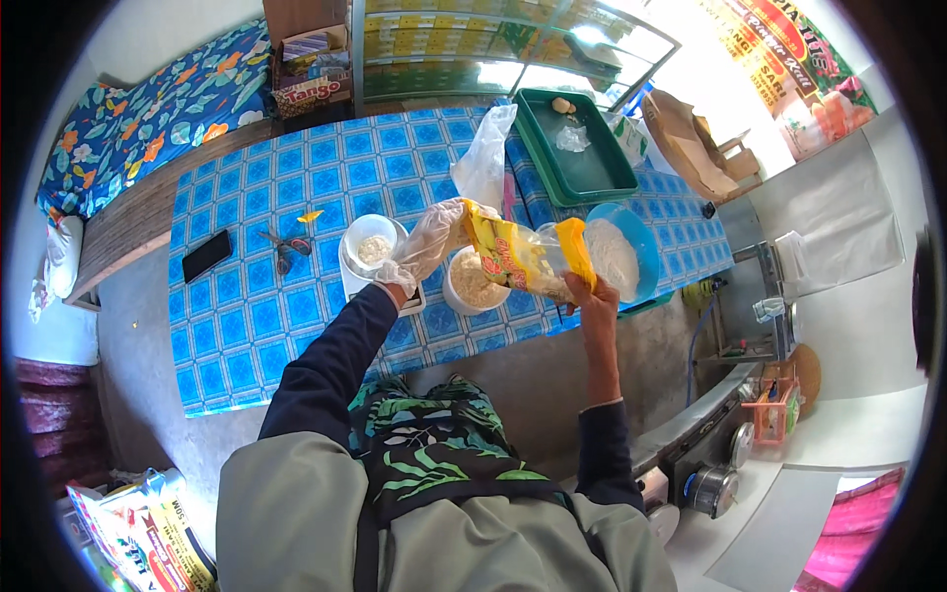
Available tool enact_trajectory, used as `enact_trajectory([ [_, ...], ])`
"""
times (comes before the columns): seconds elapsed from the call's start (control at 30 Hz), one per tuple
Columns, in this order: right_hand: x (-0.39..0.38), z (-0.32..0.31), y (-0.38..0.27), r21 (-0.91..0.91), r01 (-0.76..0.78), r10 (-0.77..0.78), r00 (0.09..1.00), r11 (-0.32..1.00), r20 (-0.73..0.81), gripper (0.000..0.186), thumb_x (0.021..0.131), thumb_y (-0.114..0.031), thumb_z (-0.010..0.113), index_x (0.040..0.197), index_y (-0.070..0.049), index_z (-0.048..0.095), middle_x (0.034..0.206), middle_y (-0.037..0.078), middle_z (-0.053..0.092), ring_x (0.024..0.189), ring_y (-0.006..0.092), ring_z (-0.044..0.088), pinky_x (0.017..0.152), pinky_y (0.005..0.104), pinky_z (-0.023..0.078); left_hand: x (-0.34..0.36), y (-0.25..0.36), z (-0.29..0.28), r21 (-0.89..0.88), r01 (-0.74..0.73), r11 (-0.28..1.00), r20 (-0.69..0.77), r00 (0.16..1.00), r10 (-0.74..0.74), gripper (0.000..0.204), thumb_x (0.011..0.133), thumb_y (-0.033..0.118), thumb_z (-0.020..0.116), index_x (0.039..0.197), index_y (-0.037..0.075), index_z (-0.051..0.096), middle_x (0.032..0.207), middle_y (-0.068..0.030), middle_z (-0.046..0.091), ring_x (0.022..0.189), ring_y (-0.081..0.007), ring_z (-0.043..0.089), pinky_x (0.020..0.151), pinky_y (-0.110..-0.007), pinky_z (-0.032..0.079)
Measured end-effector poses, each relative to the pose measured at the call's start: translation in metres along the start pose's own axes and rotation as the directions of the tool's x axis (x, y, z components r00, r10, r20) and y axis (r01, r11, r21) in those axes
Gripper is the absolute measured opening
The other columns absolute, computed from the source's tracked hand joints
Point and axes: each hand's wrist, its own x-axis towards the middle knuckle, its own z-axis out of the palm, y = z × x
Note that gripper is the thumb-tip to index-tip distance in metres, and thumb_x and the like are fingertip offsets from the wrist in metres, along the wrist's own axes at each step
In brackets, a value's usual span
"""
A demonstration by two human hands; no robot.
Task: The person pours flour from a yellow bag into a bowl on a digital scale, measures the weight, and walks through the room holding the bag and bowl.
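Observation:
My left hand [426,249], in a clear plastic glove, grips one end of a yellow printed plastic bag [498,252] with pale contents. My bare right hand [590,294] is closed on the bag's other end. Under the bag sits a white tub [464,286] of pale yellow powder. Left of it, a small white bowl [374,239] holding white powder stands on a white scale [355,281], partly hidden by my left arm. At the right is a blue bowl [626,259] of white powder.
The blue checked table [247,326] holds a phone [206,257], scissors [283,252], a yellow scrap [311,217], a clear bag [478,158], green trays [607,173] and a paper bag [681,138]. A bench [118,252] stands left, a stove with pots [710,488] lower right.

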Motion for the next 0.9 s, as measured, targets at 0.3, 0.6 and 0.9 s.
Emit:
enact_trajectory([
  [0.3, 0.006, -0.023, 0.009, 0.067, -0.001, 0.001, 1.0, 0.998, -0.007, 0.021, 0.087, -0.017, 0.069, 0.099, 0.0, 0.069, 0.073, 0.0, 0.062, 0.053, 0.0049, 0.052, 0.043, 0.0206, 0.039, 0.005, 0.002, 0.015, 0.027, 0.004, 1.0, 0.003, 1.0, -0.004, 0.042, 0.095, 0.038, 0.055, 0.116, 0.002, 0.056, 0.118, -0.0116, 0.06, 0.11, -0.0198, 0.058, 0.099, -0.036, 0.047],
  [0.6, -0.007, -0.03, 0.04, 0.173, -0.056, 0.053, 0.998, 0.983, 0.024, 0.021, 0.086, -0.018, 0.07, 0.097, -0.001, 0.068, 0.079, 0.001, 0.065, 0.062, 0.0076, 0.056, 0.049, 0.0231, 0.043, 0.004, 0.013, 0.032, 0.159, 0.059, 0.985, 0.024, 0.998, -0.064, 0.039, 0.098, 0.035, 0.052, 0.113, 0.0, 0.06, 0.113, -0.009, 0.063, 0.102, -0.0155, 0.061, 0.096, -0.03, 0.047],
  [0.9, -0.049, -0.036, 0.131, 0.589, -0.221, 0.299, 0.954, 0.777, -0.036, 0.051, 0.071, 0.002, 0.065, 0.121, -0.002, 0.052, 0.109, 0.011, 0.062, 0.091, 0.0257, 0.063, 0.066, 0.0354, 0.053, 0.036, -0.002, 0.077, 0.552, -0.052, 0.832, 0.215, 0.973, -0.081, 0.034, 0.095, 0.024, 0.057, 0.11, -0.004, 0.066, 0.098, -0.0047, 0.067, 0.088, -0.0112, 0.058, 0.08, -0.025, 0.047],
])
